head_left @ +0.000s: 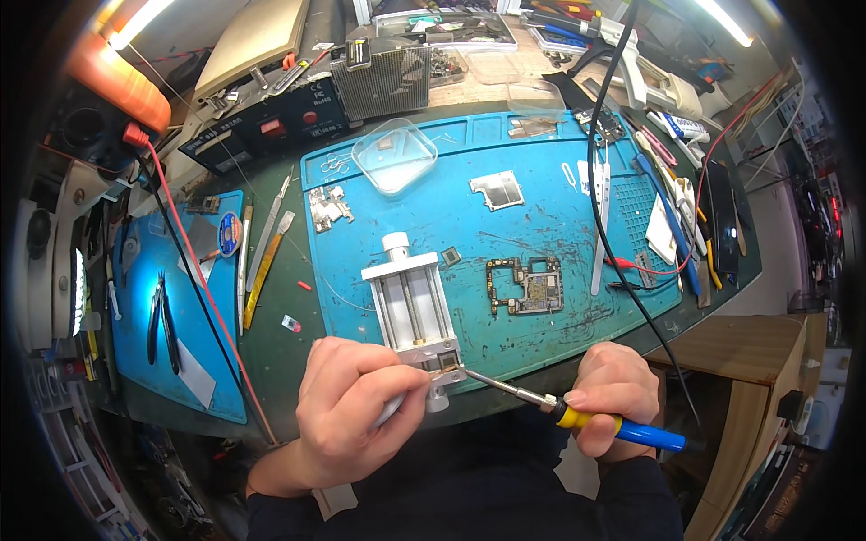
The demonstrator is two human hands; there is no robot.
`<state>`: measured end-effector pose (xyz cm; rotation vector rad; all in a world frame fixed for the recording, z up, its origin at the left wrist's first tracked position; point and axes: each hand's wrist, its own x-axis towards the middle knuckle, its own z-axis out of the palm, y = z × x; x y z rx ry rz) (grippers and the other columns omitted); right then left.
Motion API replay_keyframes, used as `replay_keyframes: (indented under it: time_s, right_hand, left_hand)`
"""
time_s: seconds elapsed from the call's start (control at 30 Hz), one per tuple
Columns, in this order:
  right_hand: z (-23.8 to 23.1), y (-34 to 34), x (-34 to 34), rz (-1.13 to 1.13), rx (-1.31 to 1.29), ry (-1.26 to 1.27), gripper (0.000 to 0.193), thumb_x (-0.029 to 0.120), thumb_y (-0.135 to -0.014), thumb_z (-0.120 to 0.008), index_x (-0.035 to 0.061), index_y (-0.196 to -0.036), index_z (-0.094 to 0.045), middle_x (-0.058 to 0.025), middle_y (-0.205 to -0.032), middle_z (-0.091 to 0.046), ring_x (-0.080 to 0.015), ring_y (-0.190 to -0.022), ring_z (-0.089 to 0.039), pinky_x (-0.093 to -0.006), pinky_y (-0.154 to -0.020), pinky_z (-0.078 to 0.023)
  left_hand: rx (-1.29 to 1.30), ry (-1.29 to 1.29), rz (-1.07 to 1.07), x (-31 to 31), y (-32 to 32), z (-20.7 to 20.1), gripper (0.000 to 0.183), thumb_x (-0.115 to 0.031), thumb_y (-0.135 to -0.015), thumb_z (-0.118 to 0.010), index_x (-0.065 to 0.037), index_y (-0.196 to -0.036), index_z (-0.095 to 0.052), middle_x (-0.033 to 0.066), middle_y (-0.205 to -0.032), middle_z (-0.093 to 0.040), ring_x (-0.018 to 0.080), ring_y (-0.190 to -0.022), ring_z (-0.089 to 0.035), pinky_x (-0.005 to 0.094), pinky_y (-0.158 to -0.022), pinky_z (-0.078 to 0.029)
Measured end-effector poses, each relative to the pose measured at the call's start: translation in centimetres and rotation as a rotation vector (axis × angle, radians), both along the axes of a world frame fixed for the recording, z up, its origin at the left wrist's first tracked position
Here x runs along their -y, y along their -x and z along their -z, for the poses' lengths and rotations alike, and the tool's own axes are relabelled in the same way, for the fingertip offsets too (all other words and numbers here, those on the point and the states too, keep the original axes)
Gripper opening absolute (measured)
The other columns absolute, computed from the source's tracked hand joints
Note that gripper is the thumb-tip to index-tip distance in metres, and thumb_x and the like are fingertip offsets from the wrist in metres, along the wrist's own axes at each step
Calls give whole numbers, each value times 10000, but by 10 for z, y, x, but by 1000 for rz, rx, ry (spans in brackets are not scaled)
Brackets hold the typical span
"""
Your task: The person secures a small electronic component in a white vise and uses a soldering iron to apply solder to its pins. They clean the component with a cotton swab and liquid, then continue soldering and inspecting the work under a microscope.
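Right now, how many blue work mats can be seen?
2: the large blue mat, in the middle, beneath the metal clamp, and the smaller blue mat, at the left, under the black pliers. More may be hidden.

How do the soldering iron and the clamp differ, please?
The iron is slim; the clamp is a broader frame. The iron's handle is blue and yellow; the clamp is silvery white. The right hand grips the iron, not the clamp. Both have bare metal parts.

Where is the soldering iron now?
In the head view, the soldering iron is low, right of centre, in the right hand, its tip at the near end of the white clamp.
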<state>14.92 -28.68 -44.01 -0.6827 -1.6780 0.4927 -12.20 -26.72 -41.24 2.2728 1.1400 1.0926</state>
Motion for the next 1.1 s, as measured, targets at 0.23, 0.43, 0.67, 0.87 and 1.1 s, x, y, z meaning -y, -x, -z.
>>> replay_keyframes:
  time_s: [0.23, 0.43, 0.67, 0.87, 1.1]
  right_hand:
    - [5, 6, 1, 21, -28, -47, 247, 253, -974, -665, 28, -891, -722, 26, -621, -599, -94, -428, -506, -243, -387, -344]
    - [9, -4, 14, 75, -58, 21, 338, 363, -992, -694, 30, -999, -643, -33, -726, -627, -124, -511, -547, -250, -447, -400]
    - [-90, -73, -48, 485, -124, -159, 341, 362, -962, -729, 59, -1062, -608, -31, -827, -578, -90, -680, -528, -240, -574, -404]
    - [-237, -99, -177, 532, 175, -192, 260, 186, -903, -816, 92, -1141, -770, 10, -911, -727, -45, -762, -640, -190, -637, -490]
    - [-283, -115, -255, 479, 578, -243, 253, 209, -941, -774, 123, -1179, -763, 3, -857, -716, -75, -767, -660, -248, -653, -546]
  left_hand:
    - [36, -5, -20, 2, 2, 5, 308, 63, -659, -837, -68, -910, -717, 32, -858, -646, 212, -733, -576, 327, -642, -402]
    - [12, -8, 11, 2, 1, 1, 299, 91, -687, -807, -53, -927, -701, 76, -860, -635, 242, -756, -589, 335, -643, -457]
    - [147, -153, -65, 11, 1, 0, 256, 61, -699, -805, -56, -892, -683, 80, -832, -613, 242, -741, -576, 336, -650, -454]
    - [165, -218, -144, 15, 3, 3, 201, 29, -738, -799, -53, -873, -675, 82, -840, -613, 240, -750, -571, 340, -664, -451]
    - [161, -214, -149, 14, 1, 5, 201, 26, -741, -810, -48, -874, -679, 89, -857, -618, 257, -779, -588, 350, -684, -466]
